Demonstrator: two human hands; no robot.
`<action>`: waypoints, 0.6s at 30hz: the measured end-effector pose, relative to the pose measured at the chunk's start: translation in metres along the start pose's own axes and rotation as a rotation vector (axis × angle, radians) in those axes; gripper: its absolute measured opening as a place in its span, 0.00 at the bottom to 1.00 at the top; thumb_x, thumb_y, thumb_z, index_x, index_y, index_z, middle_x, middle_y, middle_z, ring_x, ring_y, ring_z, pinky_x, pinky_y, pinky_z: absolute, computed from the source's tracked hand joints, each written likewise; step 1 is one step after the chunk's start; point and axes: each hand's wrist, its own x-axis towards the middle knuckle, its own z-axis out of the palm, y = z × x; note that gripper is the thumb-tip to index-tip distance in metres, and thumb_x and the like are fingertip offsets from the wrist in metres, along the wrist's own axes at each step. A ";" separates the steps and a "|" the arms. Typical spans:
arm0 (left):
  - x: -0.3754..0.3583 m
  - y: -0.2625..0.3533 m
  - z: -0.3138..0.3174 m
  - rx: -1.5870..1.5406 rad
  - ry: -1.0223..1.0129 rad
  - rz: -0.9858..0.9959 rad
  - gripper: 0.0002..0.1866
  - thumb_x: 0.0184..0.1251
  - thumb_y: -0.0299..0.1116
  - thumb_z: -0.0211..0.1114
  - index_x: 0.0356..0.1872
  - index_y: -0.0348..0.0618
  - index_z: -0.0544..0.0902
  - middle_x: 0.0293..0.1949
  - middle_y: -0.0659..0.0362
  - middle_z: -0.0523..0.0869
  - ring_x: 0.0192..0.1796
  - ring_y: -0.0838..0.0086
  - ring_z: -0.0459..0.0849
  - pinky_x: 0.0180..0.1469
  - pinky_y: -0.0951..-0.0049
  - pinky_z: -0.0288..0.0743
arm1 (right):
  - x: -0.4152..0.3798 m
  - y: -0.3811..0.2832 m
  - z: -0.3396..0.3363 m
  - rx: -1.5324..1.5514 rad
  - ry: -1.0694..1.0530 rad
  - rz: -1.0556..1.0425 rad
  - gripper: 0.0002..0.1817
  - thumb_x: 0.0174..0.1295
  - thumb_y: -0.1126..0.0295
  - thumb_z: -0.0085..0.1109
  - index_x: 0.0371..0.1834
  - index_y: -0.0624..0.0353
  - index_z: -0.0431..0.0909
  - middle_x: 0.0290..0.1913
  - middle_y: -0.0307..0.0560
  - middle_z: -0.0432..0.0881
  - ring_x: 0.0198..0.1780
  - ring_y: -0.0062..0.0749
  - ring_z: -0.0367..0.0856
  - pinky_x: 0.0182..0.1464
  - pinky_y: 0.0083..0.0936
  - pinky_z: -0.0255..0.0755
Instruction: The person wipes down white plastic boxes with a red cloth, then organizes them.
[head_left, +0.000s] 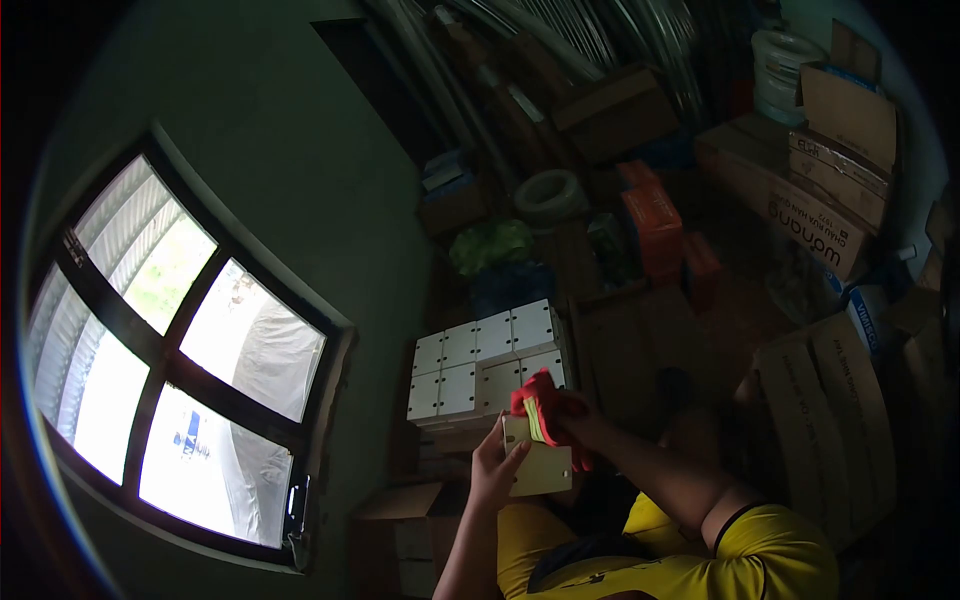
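My left hand (490, 468) grips a white square box (541, 472) by its left edge, thumb on the face and small dark holes near the corners. Above my lap, the box is tilted toward me. Against its upper part, my right hand (582, 418) presses a red cloth (541, 388) with a yellow-green strip. The right fingers are partly covered by the cloth and in shadow. Just beyond my hands stands a stack of similar white boxes (459, 344), set in rows.
A bright window (165, 350) fills the wall on the left. An open carton (400, 500) sits low beside my left arm. Cardboard boxes (820, 440) are piled on the right. Further back are orange boxes (653, 225), a white coil (550, 195) and long pipes (560, 40).
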 end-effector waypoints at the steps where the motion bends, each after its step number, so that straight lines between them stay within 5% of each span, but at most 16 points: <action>1: 0.001 0.001 -0.004 0.035 -0.057 -0.005 0.34 0.70 0.32 0.69 0.75 0.37 0.67 0.49 0.61 0.87 0.47 0.83 0.81 0.47 0.79 0.77 | 0.001 -0.007 -0.004 -0.005 -0.172 0.030 0.33 0.65 0.71 0.68 0.72 0.59 0.67 0.61 0.46 0.79 0.61 0.28 0.79 0.64 0.31 0.75; 3: 0.000 0.012 -0.013 0.101 -0.165 -0.009 0.30 0.69 0.30 0.68 0.71 0.38 0.73 0.49 0.61 0.87 0.47 0.84 0.80 0.47 0.79 0.77 | -0.002 -0.033 -0.011 -0.020 -0.521 0.094 0.33 0.62 0.73 0.69 0.71 0.59 0.68 0.59 0.45 0.81 0.59 0.27 0.80 0.62 0.30 0.77; 5: -0.005 0.029 -0.009 0.487 -0.254 -0.082 0.26 0.63 0.31 0.71 0.63 0.41 0.80 0.49 0.56 0.89 0.48 0.73 0.86 0.50 0.72 0.80 | -0.009 -0.044 -0.001 -0.540 -0.693 -0.223 0.33 0.54 0.74 0.70 0.66 0.56 0.73 0.57 0.40 0.82 0.57 0.25 0.80 0.59 0.29 0.77; 7: -0.008 0.009 -0.011 0.854 -0.360 -0.012 0.26 0.60 0.35 0.74 0.61 0.43 0.81 0.51 0.52 0.89 0.50 0.63 0.89 0.52 0.67 0.80 | -0.017 -0.040 0.011 -0.412 -0.631 -0.150 0.31 0.52 0.74 0.72 0.63 0.55 0.76 0.56 0.39 0.83 0.56 0.25 0.81 0.58 0.28 0.77; 8: -0.012 0.010 -0.013 0.718 -0.319 -0.042 0.28 0.57 0.43 0.75 0.59 0.49 0.83 0.55 0.49 0.87 0.53 0.50 0.87 0.56 0.63 0.79 | -0.020 -0.037 0.017 -0.343 -0.600 -0.127 0.30 0.52 0.74 0.72 0.62 0.55 0.77 0.56 0.39 0.83 0.56 0.25 0.81 0.58 0.28 0.77; 11: -0.021 0.046 -0.004 0.520 -0.119 0.144 0.29 0.56 0.47 0.75 0.60 0.49 0.83 0.59 0.49 0.85 0.57 0.49 0.84 0.57 0.63 0.79 | -0.019 -0.026 0.025 -0.098 -0.486 -0.147 0.28 0.54 0.74 0.74 0.60 0.55 0.78 0.54 0.38 0.83 0.56 0.25 0.81 0.58 0.28 0.77; 12: -0.013 0.029 -0.014 0.917 -0.008 0.320 0.43 0.48 0.39 0.81 0.67 0.37 0.74 0.51 0.46 0.87 0.54 0.54 0.86 0.57 0.63 0.79 | -0.020 -0.024 0.027 -0.014 -0.439 -0.168 0.27 0.55 0.74 0.74 0.60 0.55 0.78 0.54 0.38 0.84 0.56 0.24 0.81 0.58 0.28 0.77; 13: -0.012 0.024 -0.021 0.872 0.100 0.209 0.43 0.45 0.36 0.82 0.66 0.36 0.75 0.48 0.47 0.85 0.52 0.55 0.85 0.58 0.63 0.79 | -0.021 -0.025 0.027 0.070 -0.395 -0.187 0.25 0.57 0.74 0.73 0.59 0.56 0.79 0.54 0.38 0.84 0.56 0.24 0.81 0.58 0.28 0.77; 15: -0.012 0.024 -0.025 0.758 0.325 0.362 0.42 0.45 0.35 0.83 0.66 0.37 0.75 0.44 0.51 0.83 0.48 0.60 0.85 0.55 0.65 0.80 | -0.023 -0.011 0.025 0.079 -0.057 -0.371 0.26 0.64 0.67 0.71 0.64 0.55 0.75 0.50 0.36 0.83 0.50 0.21 0.82 0.52 0.27 0.80; 17: -0.017 0.017 -0.018 0.288 0.310 0.209 0.34 0.58 0.35 0.78 0.65 0.35 0.74 0.45 0.55 0.84 0.49 0.71 0.84 0.53 0.71 0.79 | 0.010 0.019 -0.008 0.560 -0.048 0.049 0.24 0.68 0.52 0.66 0.61 0.52 0.76 0.46 0.37 0.84 0.45 0.24 0.84 0.47 0.28 0.81; 18: -0.016 0.007 -0.014 0.029 0.243 0.137 0.32 0.63 0.35 0.76 0.65 0.35 0.74 0.46 0.57 0.84 0.49 0.74 0.83 0.53 0.73 0.78 | 0.013 0.017 -0.018 0.605 -0.048 0.042 0.24 0.69 0.47 0.62 0.58 0.51 0.76 0.44 0.37 0.83 0.43 0.26 0.84 0.45 0.29 0.81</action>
